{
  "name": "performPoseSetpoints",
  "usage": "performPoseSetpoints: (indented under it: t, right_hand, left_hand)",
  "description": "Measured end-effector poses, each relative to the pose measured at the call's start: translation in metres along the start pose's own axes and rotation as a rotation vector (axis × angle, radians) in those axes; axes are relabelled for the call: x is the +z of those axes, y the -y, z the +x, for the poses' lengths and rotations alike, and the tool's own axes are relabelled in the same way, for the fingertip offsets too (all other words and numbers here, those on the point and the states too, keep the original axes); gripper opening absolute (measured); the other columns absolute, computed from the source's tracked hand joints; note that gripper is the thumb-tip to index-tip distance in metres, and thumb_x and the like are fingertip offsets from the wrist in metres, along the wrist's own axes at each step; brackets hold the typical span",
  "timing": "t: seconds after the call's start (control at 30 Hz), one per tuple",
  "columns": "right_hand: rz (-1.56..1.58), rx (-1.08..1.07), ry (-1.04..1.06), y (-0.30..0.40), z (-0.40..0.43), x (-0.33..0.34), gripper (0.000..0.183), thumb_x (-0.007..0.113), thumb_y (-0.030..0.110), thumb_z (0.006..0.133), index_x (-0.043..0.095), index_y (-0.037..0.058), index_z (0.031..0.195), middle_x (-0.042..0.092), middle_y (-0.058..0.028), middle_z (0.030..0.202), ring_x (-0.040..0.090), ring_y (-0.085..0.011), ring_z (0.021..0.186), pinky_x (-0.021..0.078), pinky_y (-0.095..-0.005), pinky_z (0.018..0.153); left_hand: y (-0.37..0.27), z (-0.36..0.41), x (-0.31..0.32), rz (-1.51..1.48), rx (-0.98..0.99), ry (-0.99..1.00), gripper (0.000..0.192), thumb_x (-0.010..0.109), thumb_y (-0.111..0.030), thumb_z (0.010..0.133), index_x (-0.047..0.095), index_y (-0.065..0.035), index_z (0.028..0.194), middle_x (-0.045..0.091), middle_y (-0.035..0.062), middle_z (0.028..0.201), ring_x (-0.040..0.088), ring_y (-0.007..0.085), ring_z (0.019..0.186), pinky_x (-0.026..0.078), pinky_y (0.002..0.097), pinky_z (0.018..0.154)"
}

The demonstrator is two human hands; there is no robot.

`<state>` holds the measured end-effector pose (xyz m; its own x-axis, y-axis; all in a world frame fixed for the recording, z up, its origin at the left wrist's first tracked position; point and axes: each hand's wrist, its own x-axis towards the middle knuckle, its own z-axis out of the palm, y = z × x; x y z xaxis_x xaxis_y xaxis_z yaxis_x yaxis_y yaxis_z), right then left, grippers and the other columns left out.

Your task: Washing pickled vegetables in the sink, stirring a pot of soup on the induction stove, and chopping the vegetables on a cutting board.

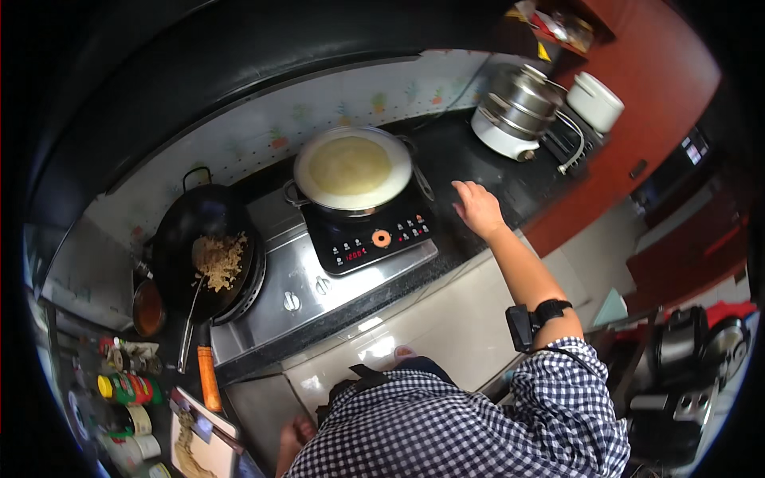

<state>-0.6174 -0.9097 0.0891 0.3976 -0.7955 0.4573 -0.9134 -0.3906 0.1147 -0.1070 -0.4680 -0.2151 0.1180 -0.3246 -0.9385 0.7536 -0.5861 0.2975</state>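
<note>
My right hand [478, 206] is stretched out over the black countertop, right of the induction cooker [370, 239]. Its fingers are extended and hold nothing. On the cooker stands a wide metal pot [352, 170], showing a pale yellowish round area within a white ring; I cannot tell whether this is liquid. A metal handle [423, 182] sticks out at the pot's right side, close to my fingertips. The cooker's red display is lit. Low beside my body is my left hand [297, 431], partly hidden by the checked shirt, its fingers curled; its grip is unclear.
Left on the gas stove [293, 281], a black wok [197, 209] holds brown crumbly food [221, 260] and a metal ladle [188, 334]. Bottles and jars [128, 388] crowd the left, near a cutting board [203, 442] with a cleaver. A steel steamer [520, 107] stands back right.
</note>
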Motion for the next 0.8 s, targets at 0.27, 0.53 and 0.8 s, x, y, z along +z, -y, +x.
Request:
performPoseSetpoints:
  t: [0.27, 0.53, 0.8]
  right_hand:
    - [0.233, -0.299, -0.037, -0.006, 0.058, 0.058, 0.045, 0.072, 0.026, 0.069, 0.048, 0.0088, 0.104, 0.051, -0.0086, 0.085, 0.055, -0.0274, 0.078, 0.0468, -0.0387, 0.064]
    - [0.263, -0.342, -0.24, -0.011, 0.079, 0.078, 0.034, 0.066, 0.017, 0.072, 0.049, 0.008, 0.1, 0.052, -0.0081, 0.075, 0.054, -0.0261, 0.065, 0.0452, -0.0382, 0.059]
    - [0.22, -0.391, -0.348, -0.039, 0.106, 0.056, 0.022, 0.059, 0.008, 0.071, 0.059, 0.0093, 0.094, 0.053, -0.0078, 0.068, 0.054, -0.0256, 0.063, 0.0454, -0.0377, 0.057]
  left_hand:
    - [0.063, -0.063, 0.048, -0.397, 0.104, -0.043, 0.032, 0.048, -0.04, 0.09, 0.055, -0.0137, 0.106, 0.063, 0.0112, 0.094, 0.061, 0.0254, 0.081, 0.049, 0.041, 0.07]
    - [0.113, -0.093, 0.106, -0.554, 0.043, -0.109, 0.029, 0.045, -0.036, 0.092, 0.055, -0.0127, 0.105, 0.063, 0.0125, 0.096, 0.062, 0.0265, 0.079, 0.05, 0.0412, 0.072]
    - [0.104, -0.085, 0.116, -0.543, 0.1, -0.095, 0.029, 0.044, -0.035, 0.092, 0.055, -0.0138, 0.109, 0.063, 0.0111, 0.099, 0.062, 0.0254, 0.08, 0.05, 0.0409, 0.072]
